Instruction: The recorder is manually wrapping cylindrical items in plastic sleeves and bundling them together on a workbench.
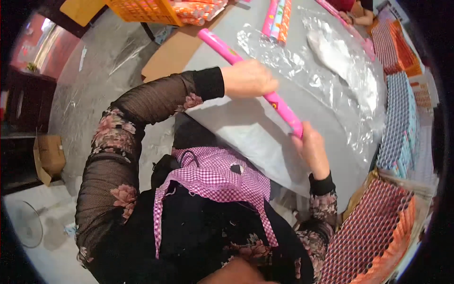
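Note:
Both of my hands hold a long pink patterned roll of wrapping paper (286, 113) that slants over the grey table (208, 113). My left hand (250, 78) is closed around its middle, back of the hand upward. The roll's far end sticks out to the upper left. Down at the near right end, my right hand (312, 144) grips the roll with the thumb along its side. Beyond the hands, crumpled clear plastic wrap (293, 61) spreads across the table. Several printed rolls (276, 21), pink and orange among them, lie at the far side.
Back left stands an orange crate (142, 9) beside orange patterned rolls (198, 12). A cardboard sheet (172, 54) lies at the table's left edge. Blue-patterned rolls (397, 123) and red-patterned rolls (373, 232) are stacked along the right. Another person's hand (349, 18) is at far right.

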The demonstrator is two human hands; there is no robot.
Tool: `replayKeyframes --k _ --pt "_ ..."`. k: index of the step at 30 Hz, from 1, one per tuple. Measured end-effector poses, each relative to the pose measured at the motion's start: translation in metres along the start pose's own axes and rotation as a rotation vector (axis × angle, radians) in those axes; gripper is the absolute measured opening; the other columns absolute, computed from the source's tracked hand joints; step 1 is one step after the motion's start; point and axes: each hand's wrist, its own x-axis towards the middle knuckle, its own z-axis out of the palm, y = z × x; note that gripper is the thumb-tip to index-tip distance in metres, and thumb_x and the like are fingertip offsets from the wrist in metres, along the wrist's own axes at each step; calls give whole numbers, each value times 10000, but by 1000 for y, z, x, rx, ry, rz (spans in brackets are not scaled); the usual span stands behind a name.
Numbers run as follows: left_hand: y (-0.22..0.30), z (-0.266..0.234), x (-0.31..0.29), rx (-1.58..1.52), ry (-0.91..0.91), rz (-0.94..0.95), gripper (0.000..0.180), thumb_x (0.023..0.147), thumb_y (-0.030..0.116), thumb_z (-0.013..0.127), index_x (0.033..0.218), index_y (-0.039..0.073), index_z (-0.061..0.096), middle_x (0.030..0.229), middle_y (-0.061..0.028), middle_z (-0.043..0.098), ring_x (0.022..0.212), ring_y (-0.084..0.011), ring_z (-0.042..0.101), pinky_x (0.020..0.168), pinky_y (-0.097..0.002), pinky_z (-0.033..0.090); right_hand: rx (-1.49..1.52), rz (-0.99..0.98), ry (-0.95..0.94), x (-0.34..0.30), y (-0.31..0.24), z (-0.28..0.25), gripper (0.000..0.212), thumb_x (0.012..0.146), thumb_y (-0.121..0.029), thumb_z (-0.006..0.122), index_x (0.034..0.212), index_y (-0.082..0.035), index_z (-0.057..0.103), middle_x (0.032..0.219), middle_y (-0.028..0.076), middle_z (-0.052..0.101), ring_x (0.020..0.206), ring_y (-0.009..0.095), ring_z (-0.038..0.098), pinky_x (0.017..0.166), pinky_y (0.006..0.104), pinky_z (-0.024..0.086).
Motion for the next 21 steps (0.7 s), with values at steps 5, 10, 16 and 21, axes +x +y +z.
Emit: replayKeyframes --k 5,10,16,21 --pt "0 -2 -4 348 454 179 176 741 235 607 707 136 465 646 0 470 606 -168 533 583 -308 424 1058 495 -692 8 0 -13 242 793 -195 708 897 -24 572 715 1 574 599 125 575 535 302 447" --pt "7 12 -8 70 13 -12 136 764 185 616 732 87 527 618 -80 568 613 -260 627 564 -380 465 486 82 -364 7 2 -5 252 809 -188 688 906 -15 533 728 116 587 666 261 615 598 373 492" --pt "6 -13 -4 -175 -239 -179 129 797 191 617 748 91 552 645 -103 611 642 -287 653 584 -432 480 -72 -18 14 5 2 -6 237 814 -151 674 943 -17 529 768 186 598 724 367 604 629 442 472" --pt "-12 -19 -17 317 313 99 176 779 218 619 716 112 493 666 -32 529 636 -209 594 612 -355 471 851 434 -678 12 6 -35 215 817 -143 638 953 9 571 709 6 569 589 137 555 552 275 444"
